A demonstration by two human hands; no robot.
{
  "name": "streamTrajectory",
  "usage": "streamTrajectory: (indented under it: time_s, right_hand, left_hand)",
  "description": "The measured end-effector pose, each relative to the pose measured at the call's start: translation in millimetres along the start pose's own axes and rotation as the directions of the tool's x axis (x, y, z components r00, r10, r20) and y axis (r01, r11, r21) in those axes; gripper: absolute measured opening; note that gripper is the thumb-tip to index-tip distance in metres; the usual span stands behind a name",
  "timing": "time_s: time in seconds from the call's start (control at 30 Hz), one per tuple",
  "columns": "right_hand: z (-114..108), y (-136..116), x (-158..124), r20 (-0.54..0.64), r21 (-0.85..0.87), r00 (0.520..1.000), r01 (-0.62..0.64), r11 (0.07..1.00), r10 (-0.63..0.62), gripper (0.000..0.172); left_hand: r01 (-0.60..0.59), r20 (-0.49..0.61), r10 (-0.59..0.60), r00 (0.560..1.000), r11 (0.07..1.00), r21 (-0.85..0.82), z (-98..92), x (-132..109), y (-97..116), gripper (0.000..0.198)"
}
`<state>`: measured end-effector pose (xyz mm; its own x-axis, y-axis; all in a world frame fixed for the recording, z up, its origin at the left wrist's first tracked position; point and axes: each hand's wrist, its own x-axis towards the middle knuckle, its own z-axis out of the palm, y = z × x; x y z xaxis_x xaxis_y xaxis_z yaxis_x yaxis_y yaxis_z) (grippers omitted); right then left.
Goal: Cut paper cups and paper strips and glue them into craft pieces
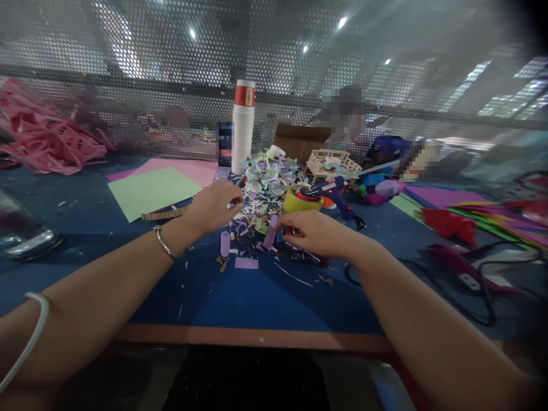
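My left hand (pixel 217 204) hovers at the left of a heap of paper scraps (pixel 252 208), thumb and fingers bent and apart, with nothing visible in them. At the heap's near right side, my right hand (pixel 314 233) has curled fingers, their tips at a purple paper strip (pixel 269 233) that they appear to pinch. Below that hand lies a dark red and black object (pixel 306 257), partly covered. A purple rounded paper piece (pixel 225 244) and a small lilac rectangle (pixel 246 262) lie closer to me. Behind the scraps are cut paper-cup pieces (pixel 272 171).
A blue glue gun (pixel 336 191) rests by a yellow tape roll (pixel 299 198); a black cable (pixel 488 297) runs right. Stacked paper cups (pixel 242 131) stand behind, near a small wooden model (pixel 331 165). Coloured sheets (pixel 158 188) and a glass (pixel 25 228) are left.
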<state>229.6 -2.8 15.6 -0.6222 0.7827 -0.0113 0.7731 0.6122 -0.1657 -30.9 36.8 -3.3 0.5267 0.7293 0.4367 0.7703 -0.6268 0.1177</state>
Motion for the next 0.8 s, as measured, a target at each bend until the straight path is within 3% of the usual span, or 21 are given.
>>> streamTrajectory:
  time_s: [0.13, 0.23, 0.33, 0.63, 0.8]
  right_hand:
    - [6.7, 4.8, 2.2, 0.032, -0.025, 0.999, 0.040, 0.999, -0.039, 0.026]
    - [7.8, 3.7, 3.8, 0.050, 0.001, 0.997, 0.063, 0.998, -0.063, 0.020]
    - [7.3, 0.3, 5.5, 0.056, 0.006, 0.995, 0.081, 0.997, -0.081, 0.020]
    - [5.7, 2.2, 2.4, 0.093, -0.009, 0.994, 0.058, 0.998, -0.057, 0.017]
    - [2.4, 8.2, -2.9, 0.098, -0.033, 0.995, 0.017, 0.999, -0.014, 0.020]
  left_hand:
    - [-0.131, 0.141, 0.132, 0.981, 0.991, -0.021, 4.8, -6.9, 43.1, 0.027]
    - [-0.161, 0.235, 0.161, 0.959, 0.987, -0.022, 11.6, -8.8, 61.0, 0.034]
    - [-0.120, 0.290, 0.126, 0.949, 0.992, -0.039, 16.6, -7.6, 64.3, 0.034]
    - [-0.003, 0.320, 0.038, 0.947, 0.994, -0.109, 19.4, -7.6, 59.9, 0.025]
    - [0.040, 0.337, 0.051, 0.940, 0.965, -0.259, 19.9, -6.3, 55.5, 0.019]
